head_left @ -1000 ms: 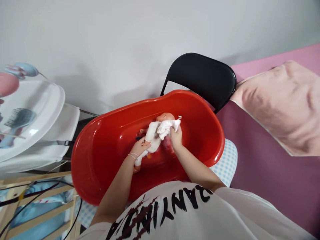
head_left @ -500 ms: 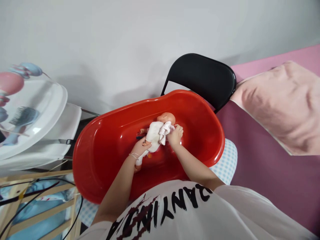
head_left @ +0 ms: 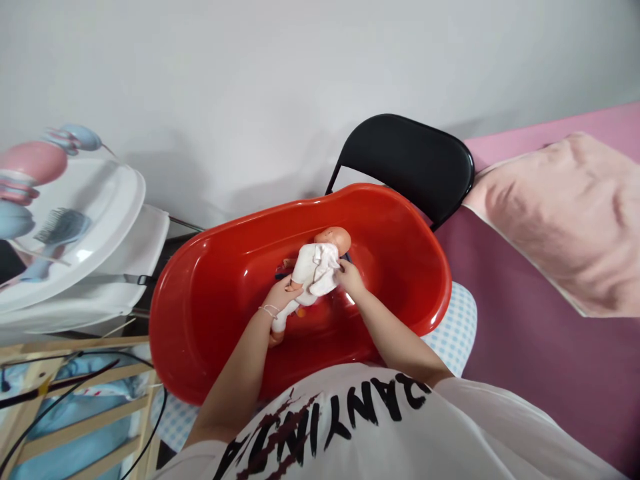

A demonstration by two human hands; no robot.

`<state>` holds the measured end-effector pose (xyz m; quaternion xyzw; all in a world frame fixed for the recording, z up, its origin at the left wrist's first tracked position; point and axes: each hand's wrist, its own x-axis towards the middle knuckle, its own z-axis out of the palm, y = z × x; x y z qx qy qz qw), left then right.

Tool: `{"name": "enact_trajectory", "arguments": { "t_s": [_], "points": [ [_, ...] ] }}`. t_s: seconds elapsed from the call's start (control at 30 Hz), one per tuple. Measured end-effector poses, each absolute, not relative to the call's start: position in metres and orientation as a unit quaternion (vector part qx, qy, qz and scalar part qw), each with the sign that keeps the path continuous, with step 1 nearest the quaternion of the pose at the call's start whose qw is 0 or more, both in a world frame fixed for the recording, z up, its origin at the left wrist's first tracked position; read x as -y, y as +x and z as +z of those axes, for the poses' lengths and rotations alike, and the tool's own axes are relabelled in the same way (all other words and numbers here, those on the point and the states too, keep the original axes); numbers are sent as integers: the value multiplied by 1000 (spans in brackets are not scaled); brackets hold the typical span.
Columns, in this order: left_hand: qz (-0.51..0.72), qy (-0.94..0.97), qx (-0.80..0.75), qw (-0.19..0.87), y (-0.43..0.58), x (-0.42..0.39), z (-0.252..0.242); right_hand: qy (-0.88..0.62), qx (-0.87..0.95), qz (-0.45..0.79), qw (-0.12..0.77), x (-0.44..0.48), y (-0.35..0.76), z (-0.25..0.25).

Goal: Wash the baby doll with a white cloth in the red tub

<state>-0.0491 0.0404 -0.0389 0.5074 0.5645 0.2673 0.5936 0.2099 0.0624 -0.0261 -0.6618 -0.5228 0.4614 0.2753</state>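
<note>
Left hand (head_left: 283, 297): grip closed around the lower body of the baby doll (head_left: 334, 240). Right hand (head_left: 351, 279): fingers pinched on the white cloth (head_left: 323, 270) over its chest. I judge slippage the main risk: a wet body could slide through the left grip, or a hard pull on the cloth could twist it. Doll lies mid-tub, head bare, body covered in white, in the red plastic baby tub (head_left: 205, 313). Black folding chair (head_left: 405, 157) stands beyond the far rim.
</note>
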Motion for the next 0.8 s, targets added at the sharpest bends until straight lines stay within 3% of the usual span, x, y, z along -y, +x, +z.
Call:
{"name": "enact_trajectory", "arguments": {
  "t_s": [0.17, 0.23, 0.43, 0.63, 0.8],
  "points": [
    [253, 507, -544, 619, -47, -40, -34, -686, 581, 438, 5, -69, 267, 17],
    [252, 504, -546, 620, -46, -39, -33, -686, 576, 445, -16, -66, 296, 33],
    [234, 495, -562, 621, -44, -38, -29, -586, 591, 512, 210, -49, 336, 58],
    [242, 500, -550, 624, -44, -39, -24, -493, 384, 643, 443, -54, 294, 55],
    [247, 500, -547, 624, -46, -40, -29, -464, 369, 623, 511, -80, 244, 33]
  ]
}}
